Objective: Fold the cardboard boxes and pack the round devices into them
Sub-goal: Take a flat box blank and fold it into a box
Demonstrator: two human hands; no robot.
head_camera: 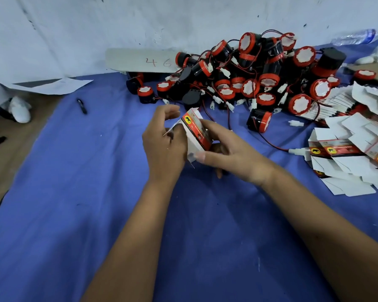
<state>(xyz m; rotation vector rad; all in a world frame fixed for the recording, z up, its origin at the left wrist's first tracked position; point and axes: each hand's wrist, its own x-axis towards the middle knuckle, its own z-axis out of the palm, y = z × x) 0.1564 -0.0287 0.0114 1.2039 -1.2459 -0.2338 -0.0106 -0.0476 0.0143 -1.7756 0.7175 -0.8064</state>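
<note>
Gripping 1 half-folded box point(196, 132) in both hands point(165, 147), its long axis tilted, open flaps pointing up-left.

left hand point(164, 147): bare, no glove, ring or watch | right hand point(229, 149): bare, thumbnail long (pale tip shows) | forearms: bare to the frame edge, no sleeves visible

flat boxes point(356, 153) cut off right, bottle point(355, 37) blurred
</note>
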